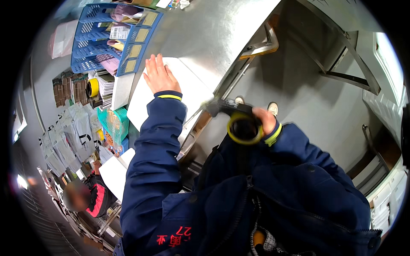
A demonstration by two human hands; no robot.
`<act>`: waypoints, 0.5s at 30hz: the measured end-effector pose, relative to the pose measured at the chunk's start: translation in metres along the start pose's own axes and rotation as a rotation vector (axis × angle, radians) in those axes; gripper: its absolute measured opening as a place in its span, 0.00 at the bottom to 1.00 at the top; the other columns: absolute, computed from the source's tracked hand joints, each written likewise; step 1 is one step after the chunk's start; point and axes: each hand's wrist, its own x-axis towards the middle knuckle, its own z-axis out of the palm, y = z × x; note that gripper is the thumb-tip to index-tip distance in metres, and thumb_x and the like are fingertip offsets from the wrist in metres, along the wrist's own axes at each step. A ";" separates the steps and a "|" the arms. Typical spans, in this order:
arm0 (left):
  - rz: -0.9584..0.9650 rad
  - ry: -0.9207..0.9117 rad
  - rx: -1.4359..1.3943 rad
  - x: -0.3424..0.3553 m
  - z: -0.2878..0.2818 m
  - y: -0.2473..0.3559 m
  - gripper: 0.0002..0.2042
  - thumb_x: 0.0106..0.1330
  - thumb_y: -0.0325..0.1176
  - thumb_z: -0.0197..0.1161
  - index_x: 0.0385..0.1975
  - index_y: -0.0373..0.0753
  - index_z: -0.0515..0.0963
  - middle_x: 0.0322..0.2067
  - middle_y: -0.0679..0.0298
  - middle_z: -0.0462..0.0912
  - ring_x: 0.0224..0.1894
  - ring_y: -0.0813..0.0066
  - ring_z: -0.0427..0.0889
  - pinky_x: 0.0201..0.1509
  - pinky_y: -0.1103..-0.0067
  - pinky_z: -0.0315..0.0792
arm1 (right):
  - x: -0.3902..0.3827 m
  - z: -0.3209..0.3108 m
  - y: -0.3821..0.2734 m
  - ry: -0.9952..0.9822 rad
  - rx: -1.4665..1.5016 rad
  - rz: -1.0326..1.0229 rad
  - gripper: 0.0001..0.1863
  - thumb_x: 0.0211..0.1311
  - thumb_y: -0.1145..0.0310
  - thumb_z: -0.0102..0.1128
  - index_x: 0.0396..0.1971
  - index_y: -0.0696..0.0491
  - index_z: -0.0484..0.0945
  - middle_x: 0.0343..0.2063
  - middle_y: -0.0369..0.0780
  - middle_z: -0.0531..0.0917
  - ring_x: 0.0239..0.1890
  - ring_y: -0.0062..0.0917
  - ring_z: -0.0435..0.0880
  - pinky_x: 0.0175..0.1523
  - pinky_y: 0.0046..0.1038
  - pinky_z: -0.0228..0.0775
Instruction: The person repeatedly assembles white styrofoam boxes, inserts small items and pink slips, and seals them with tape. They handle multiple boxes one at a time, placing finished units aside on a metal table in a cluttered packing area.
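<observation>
My left hand lies with fingers stretched out on a flat white board or box at the edge of the metal table. It grips nothing. My right hand is closed around a black tape dispenser, which carries a yellow-rimmed roll of tape. The dispenser is held in front of my body, off the table's near edge, and its front end is slightly blurred. It points toward the white board's corner; whether they touch I cannot tell.
A blue plastic rack with pink packets stands at the table's far left. Beside it are stacked papers, a yellow tape roll and a teal basket. Another person is at the lower left. A metal frame stands at right.
</observation>
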 end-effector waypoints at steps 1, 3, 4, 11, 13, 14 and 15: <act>0.004 0.001 -0.009 0.001 0.001 0.002 0.17 0.62 0.28 0.46 0.52 0.41 0.64 0.54 0.57 0.64 0.60 0.59 0.57 0.61 0.59 0.46 | -0.011 -0.012 0.009 -0.030 -0.180 -0.051 0.13 0.58 0.65 0.48 0.31 0.60 0.75 0.26 0.39 0.78 0.28 0.19 0.75 0.34 0.21 0.68; 0.050 0.002 -0.061 0.002 0.004 0.001 0.16 0.62 0.28 0.45 0.51 0.41 0.65 0.50 0.58 0.68 0.56 0.62 0.62 0.61 0.61 0.48 | -0.026 -0.022 0.020 0.006 -0.040 0.116 0.12 0.57 0.67 0.49 0.32 0.61 0.75 0.26 0.38 0.78 0.28 0.19 0.75 0.35 0.20 0.67; 0.085 0.000 -0.093 0.000 0.006 -0.003 0.15 0.63 0.28 0.45 0.50 0.41 0.67 0.46 0.58 0.71 0.53 0.63 0.67 0.61 0.62 0.50 | -0.022 -0.024 0.023 -0.079 -0.230 -0.086 0.12 0.57 0.66 0.50 0.32 0.61 0.75 0.26 0.38 0.78 0.28 0.19 0.75 0.34 0.20 0.67; 0.195 -0.046 -0.421 0.006 0.009 -0.001 0.08 0.60 0.25 0.53 0.39 0.36 0.73 0.28 0.58 0.78 0.22 0.75 0.79 0.27 0.83 0.74 | 0.054 0.042 -0.044 -0.318 -0.842 0.187 0.26 0.47 0.53 0.59 0.32 0.64 0.76 0.25 0.44 0.80 0.29 0.23 0.78 0.35 0.23 0.70; 0.162 -0.049 -0.459 0.007 0.007 -0.002 0.08 0.60 0.25 0.53 0.38 0.36 0.73 0.27 0.59 0.78 0.22 0.76 0.79 0.27 0.83 0.74 | 0.044 0.085 -0.037 -0.474 -0.990 0.178 0.28 0.45 0.51 0.60 0.33 0.65 0.75 0.25 0.44 0.80 0.29 0.25 0.78 0.35 0.24 0.69; 0.129 -0.030 -0.506 0.002 0.012 -0.005 0.07 0.60 0.26 0.53 0.38 0.36 0.73 0.24 0.60 0.77 0.21 0.76 0.78 0.26 0.83 0.73 | 0.034 0.095 -0.030 -0.412 -1.035 0.060 0.27 0.42 0.51 0.61 0.30 0.63 0.76 0.24 0.46 0.79 0.29 0.28 0.79 0.35 0.26 0.69; 0.105 -0.022 -0.534 0.000 0.016 -0.008 0.07 0.60 0.26 0.53 0.37 0.36 0.73 0.23 0.60 0.77 0.20 0.77 0.77 0.26 0.83 0.72 | 0.024 0.091 -0.040 -0.452 -1.235 -0.085 0.23 0.41 0.53 0.62 0.29 0.59 0.77 0.24 0.47 0.79 0.30 0.31 0.79 0.36 0.27 0.69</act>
